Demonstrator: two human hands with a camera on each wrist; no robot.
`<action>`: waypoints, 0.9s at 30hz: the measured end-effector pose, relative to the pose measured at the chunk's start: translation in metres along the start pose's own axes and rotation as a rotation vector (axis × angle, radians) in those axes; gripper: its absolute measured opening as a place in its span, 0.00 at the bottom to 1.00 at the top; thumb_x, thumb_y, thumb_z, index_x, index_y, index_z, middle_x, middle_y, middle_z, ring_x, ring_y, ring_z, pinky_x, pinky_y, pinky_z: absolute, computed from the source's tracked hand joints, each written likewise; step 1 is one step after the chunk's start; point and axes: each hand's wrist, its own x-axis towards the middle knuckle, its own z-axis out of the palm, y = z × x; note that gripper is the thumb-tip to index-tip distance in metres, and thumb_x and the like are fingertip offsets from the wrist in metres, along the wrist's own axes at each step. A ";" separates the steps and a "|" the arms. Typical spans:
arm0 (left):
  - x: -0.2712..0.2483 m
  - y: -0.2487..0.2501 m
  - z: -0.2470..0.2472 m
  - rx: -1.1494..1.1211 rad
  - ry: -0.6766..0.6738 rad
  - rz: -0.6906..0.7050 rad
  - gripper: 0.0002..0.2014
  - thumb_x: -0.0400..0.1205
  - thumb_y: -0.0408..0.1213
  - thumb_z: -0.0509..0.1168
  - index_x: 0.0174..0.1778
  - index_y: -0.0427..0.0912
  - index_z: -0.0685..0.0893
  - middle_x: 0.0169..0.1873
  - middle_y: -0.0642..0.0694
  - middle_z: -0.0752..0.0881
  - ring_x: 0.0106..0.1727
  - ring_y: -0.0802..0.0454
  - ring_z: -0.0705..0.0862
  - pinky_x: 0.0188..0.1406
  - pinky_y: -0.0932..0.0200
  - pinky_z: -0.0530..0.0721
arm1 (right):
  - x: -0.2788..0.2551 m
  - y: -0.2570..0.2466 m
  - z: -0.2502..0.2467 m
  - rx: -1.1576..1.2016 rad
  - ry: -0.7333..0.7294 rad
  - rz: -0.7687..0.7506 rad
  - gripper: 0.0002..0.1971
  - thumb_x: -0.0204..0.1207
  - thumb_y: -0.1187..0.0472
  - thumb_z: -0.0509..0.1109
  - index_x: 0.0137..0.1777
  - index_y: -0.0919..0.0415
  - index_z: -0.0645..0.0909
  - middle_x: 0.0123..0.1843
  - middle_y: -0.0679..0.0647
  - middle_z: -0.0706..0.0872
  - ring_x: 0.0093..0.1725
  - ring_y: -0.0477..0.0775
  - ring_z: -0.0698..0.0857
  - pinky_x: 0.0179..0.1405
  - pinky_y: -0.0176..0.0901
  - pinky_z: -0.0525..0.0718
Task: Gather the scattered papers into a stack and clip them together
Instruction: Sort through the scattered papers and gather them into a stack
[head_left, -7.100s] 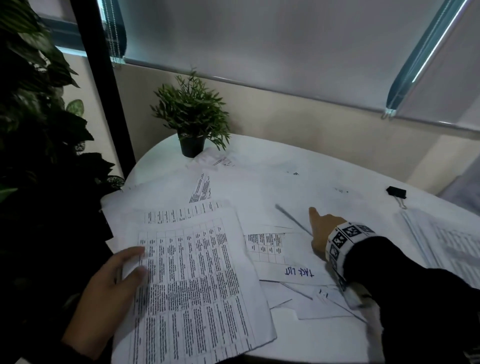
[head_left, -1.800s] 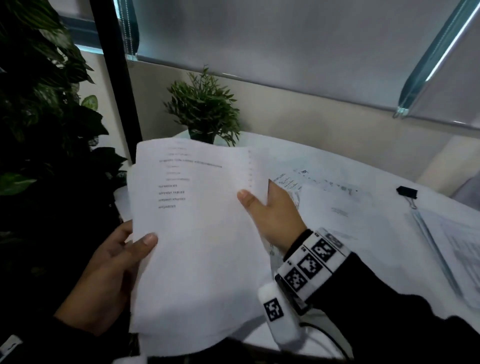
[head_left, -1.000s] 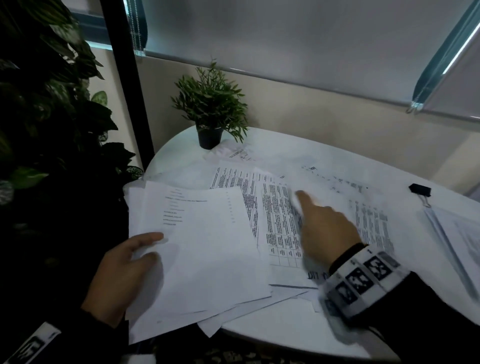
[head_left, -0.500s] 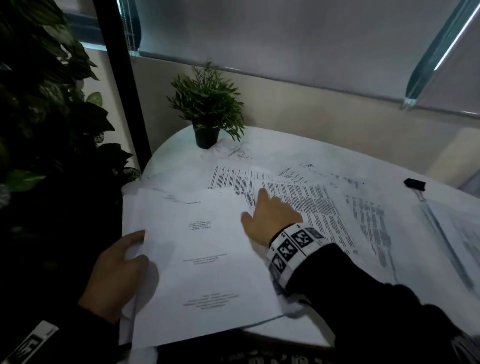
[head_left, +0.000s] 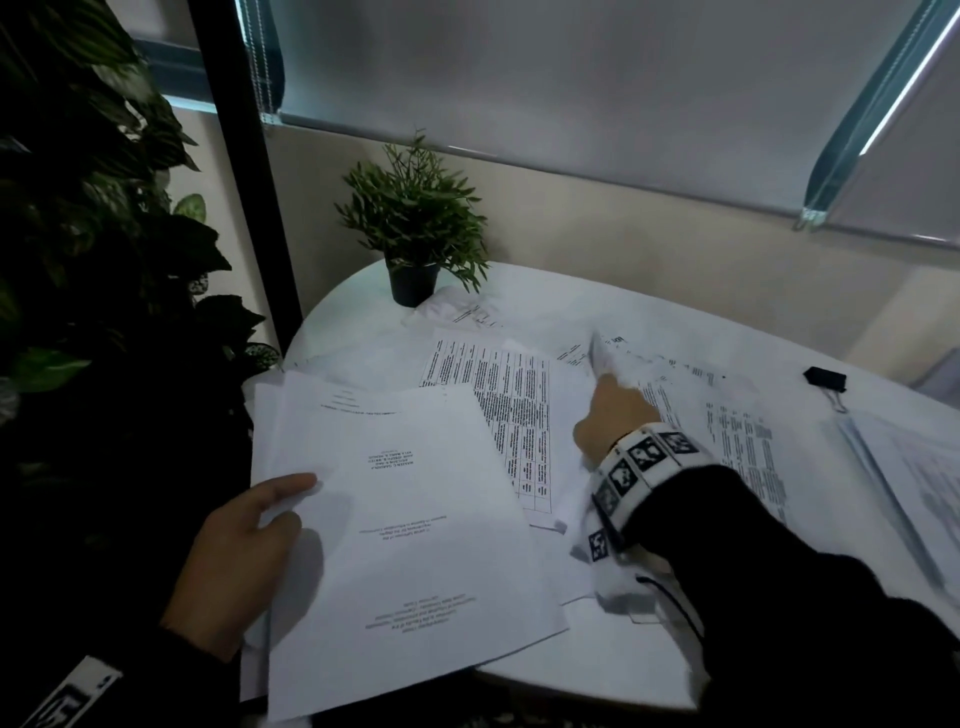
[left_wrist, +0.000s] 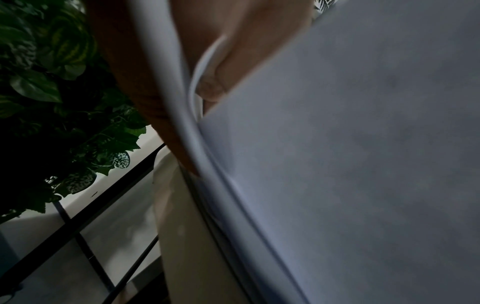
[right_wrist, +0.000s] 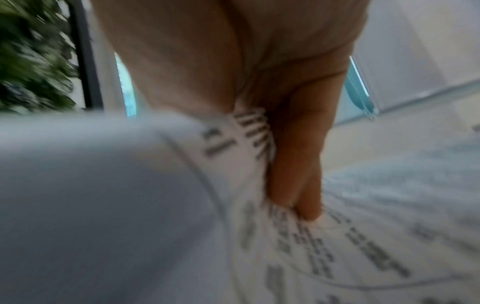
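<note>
My left hand grips a stack of white papers by its left edge at the table's near left, thumb on the top sheet and fingers beneath. The stack overhangs the table edge. My right hand reaches to mid-table and pinches a printed sheet, lifting its near edge. The fingers squeeze that sheet in the blurred right wrist view. Other printed sheets lie loose on the white round table. A black binder clip rests at the far right.
A small potted plant stands at the table's back left, beside a crumpled sheet. Another pile of papers lies at the right edge. Large dark leafy plants and a black post crowd the left side.
My right hand left the stack's right edge, reached further right and back, and pinched up a printed sheet. The left hand keeps its grip on the stack.
</note>
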 end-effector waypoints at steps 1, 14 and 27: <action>-0.001 0.000 0.000 -0.007 -0.002 -0.003 0.19 0.80 0.18 0.55 0.58 0.39 0.85 0.55 0.45 0.83 0.60 0.52 0.78 0.62 0.62 0.68 | -0.006 -0.002 -0.009 0.011 0.077 -0.029 0.21 0.80 0.66 0.60 0.71 0.63 0.63 0.50 0.57 0.81 0.43 0.55 0.82 0.43 0.46 0.82; -0.008 0.006 0.008 -0.373 -0.102 -0.248 0.09 0.83 0.31 0.61 0.46 0.37 0.88 0.38 0.37 0.92 0.38 0.43 0.92 0.31 0.55 0.88 | -0.097 -0.095 0.064 0.334 -0.606 -0.641 0.34 0.76 0.34 0.60 0.79 0.44 0.60 0.74 0.53 0.75 0.68 0.55 0.79 0.67 0.48 0.77; -0.009 0.014 0.009 -0.707 -0.064 -0.252 0.23 0.69 0.21 0.70 0.62 0.32 0.83 0.56 0.32 0.88 0.56 0.33 0.87 0.62 0.30 0.79 | -0.024 0.014 0.044 0.906 -0.214 -0.199 0.26 0.56 0.45 0.83 0.52 0.58 0.86 0.50 0.52 0.92 0.53 0.55 0.89 0.63 0.60 0.82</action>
